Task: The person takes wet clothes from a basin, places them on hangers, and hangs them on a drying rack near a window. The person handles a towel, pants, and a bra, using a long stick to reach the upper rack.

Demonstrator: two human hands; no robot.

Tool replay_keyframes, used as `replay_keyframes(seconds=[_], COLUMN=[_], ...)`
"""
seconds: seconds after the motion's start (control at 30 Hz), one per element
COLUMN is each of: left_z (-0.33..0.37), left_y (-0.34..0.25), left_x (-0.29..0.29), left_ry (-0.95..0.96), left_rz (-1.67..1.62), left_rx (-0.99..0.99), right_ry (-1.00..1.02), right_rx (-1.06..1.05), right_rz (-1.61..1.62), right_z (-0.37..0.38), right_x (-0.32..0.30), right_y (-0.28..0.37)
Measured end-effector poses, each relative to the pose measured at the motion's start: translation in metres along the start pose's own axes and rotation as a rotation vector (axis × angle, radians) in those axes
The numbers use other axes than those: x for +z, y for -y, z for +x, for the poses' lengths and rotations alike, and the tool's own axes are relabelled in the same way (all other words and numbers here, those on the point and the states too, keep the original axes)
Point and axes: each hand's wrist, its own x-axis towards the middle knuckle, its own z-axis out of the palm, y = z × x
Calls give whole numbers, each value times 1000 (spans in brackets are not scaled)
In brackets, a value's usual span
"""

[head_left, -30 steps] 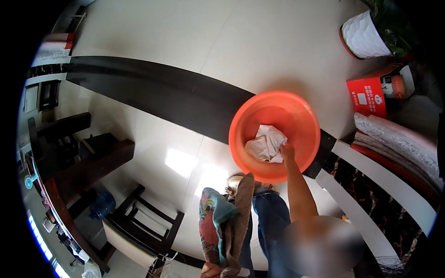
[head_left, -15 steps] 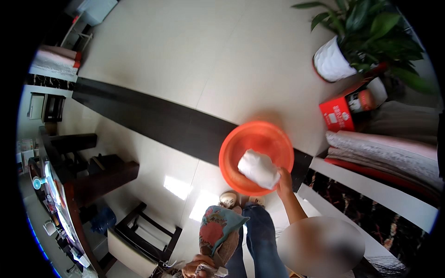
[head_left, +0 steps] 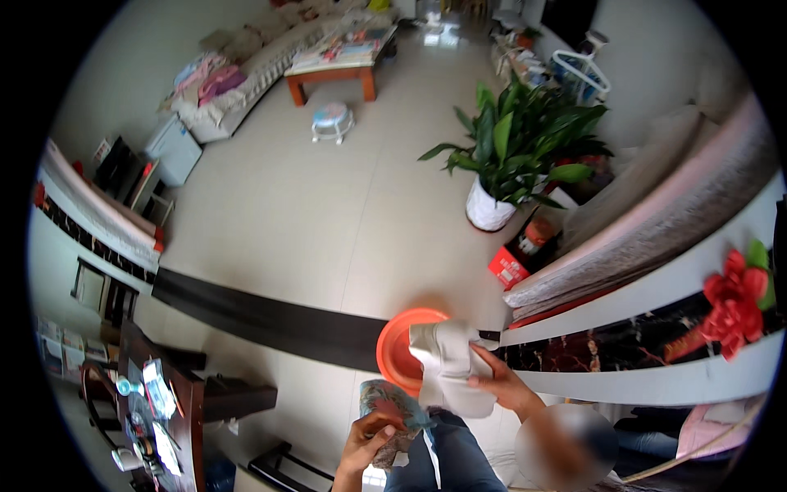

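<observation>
My right hand (head_left: pixel 504 385) grips a white, folded, soft-looking piece of cloth (head_left: pixel 449 369) by its right edge. The white cloth hangs above my legs and covers the right part of an orange plastic basin (head_left: pixel 395 338) on the floor. My left hand (head_left: pixel 370 439) is closed round a floral cloth piece (head_left: pixel 385 402) in teal, red and brown. This floral piece hangs just left of the white cloth, near the basin's front rim. A blurred patch hides part of my right forearm.
A potted plant (head_left: pixel 490 205) and a red box (head_left: pixel 508 266) stand ahead on the right, beside bundled curtains (head_left: pixel 590 262). A dark wooden desk (head_left: pixel 193 426) is on the left. Farther off are a small stool (head_left: pixel 331 121) and a low table (head_left: pixel 332 74).
The white cloth has come up from over the basin toward me in my right hand. My left hand has risen with the floral cloth. The view has tilted up, showing more of the room.
</observation>
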Motion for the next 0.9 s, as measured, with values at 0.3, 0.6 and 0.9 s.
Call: replay_keyframes(seconds=[0.3,0.6,0.9], left_z=[15,-13,-54], left_y=[-11,-63,-77], left_x=[28,46,84], left_ry=[229,664,1004], left_rz=[-374,-181,230], left_rx=[-335,-353,-145], right_ry=[-9,-456,-973], right_rx=[-50,-73,-751], right_rz=[-591,-98,474], right_z=[-155,-245,-260], right_x=[117,172,215], right_y=[79,-43,-32])
